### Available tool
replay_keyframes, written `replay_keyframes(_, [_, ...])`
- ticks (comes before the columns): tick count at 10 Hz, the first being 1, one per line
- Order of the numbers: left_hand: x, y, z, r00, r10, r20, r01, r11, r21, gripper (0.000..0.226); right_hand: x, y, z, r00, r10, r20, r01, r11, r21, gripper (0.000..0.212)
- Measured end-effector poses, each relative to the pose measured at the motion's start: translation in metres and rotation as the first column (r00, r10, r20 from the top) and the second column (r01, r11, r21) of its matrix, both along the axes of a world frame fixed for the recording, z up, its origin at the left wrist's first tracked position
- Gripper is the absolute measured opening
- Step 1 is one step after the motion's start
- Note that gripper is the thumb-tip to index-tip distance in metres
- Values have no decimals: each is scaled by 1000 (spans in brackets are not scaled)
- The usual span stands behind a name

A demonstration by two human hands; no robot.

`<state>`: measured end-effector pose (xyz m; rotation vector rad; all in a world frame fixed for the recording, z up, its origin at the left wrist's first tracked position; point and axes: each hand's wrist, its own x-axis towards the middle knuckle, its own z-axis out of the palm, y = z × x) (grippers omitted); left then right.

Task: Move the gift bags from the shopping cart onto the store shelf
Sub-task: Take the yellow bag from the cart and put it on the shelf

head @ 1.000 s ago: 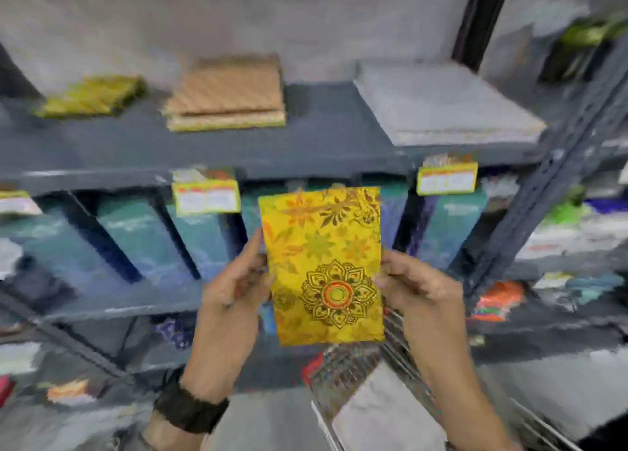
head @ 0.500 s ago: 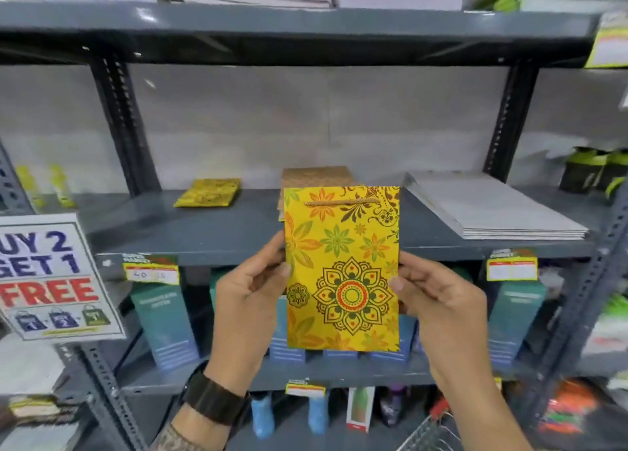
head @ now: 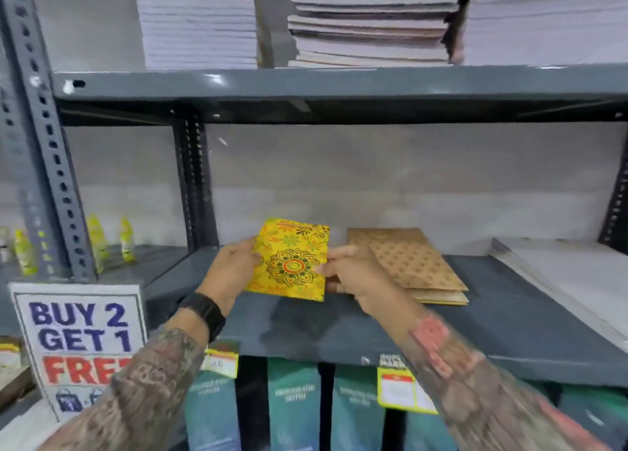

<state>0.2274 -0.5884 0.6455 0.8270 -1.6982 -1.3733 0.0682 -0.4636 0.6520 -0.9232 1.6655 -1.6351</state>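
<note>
A flat yellow gift bag point(head: 291, 259) with a floral mandala print is held over the grey metal shelf point(head: 339, 328), tilted back, its lower edge just above or on the shelf surface. My left hand point(head: 234, 270) grips its left edge and my right hand point(head: 350, 273) grips its right edge. Right of it, a small pile of brown patterned gift bags point(head: 411, 263) lies flat on the same shelf. The shopping cart is out of view.
A stack of white sheets point(head: 571, 273) lies at the shelf's right end. A "BUY 2 GET 1 FREE" sign point(head: 78, 341) stands at the lower left by a perforated upright point(head: 44, 165). Paper stacks point(head: 370, 18) fill the shelf above; teal boxes point(head: 292, 403) stand below.
Both hands have carried the yellow bag up and forward from chest height onto the middle shelf, left of the brown bags. The view has tilted upward; the cart has dropped out of sight.
</note>
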Motion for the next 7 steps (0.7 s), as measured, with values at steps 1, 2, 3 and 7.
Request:
replay_keyframes(1, [-26,-68,8,982,112,154,-108,994,-36,34,-22,-82,7,998,-22,-53,26,997,72,16])
replay_keyframes(2, [-45,-126,2,936,227,269,-225,974,-40,25,-44,-145,6,996,-32,-79,44,987,154,23])
replay_keyframes(3, [-64,-168,-14,868,285,407,-252,959,-133,38,-58,-190,3,998,-13,-67,26,980,199,27])
replay_keyframes(7, [-67,-191,-18,861,295,414,-261,955,-137,46,-61,-203,-6,959,36,-280,52,952,301,37])
